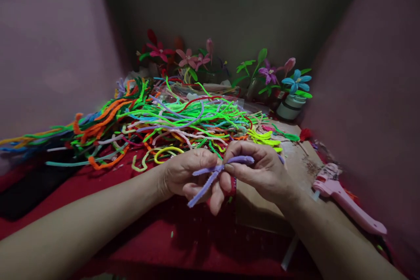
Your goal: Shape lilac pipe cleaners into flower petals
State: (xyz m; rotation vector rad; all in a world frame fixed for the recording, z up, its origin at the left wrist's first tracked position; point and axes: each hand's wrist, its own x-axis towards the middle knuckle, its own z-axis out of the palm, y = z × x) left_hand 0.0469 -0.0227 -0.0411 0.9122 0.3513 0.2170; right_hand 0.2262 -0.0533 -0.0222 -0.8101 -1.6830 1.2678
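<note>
Between my two hands, above the front of the red-covered table, is a piece of purple pipe cleaner [204, 189] with several arms that meet at a crossing point. Fingers of my left hand [193, 170] are curled around it from behind, and two arms stick out over the palm toward the lower left. My right hand [262, 168] pinches it near the crossing with thumb and index finger, and another arm shows above that thumb. A little purple also peeks out behind the right hand's knuckles.
Behind my hands spreads a heap of colourful pipe cleaners [197, 116]. Pipe-cleaner flowers stand at the back, a blue one [297, 82] in a small jar [290, 107]. A pink glue gun [351, 205] lies at right beside a cardboard sheet [259, 210]. A black object [29, 190] is at left.
</note>
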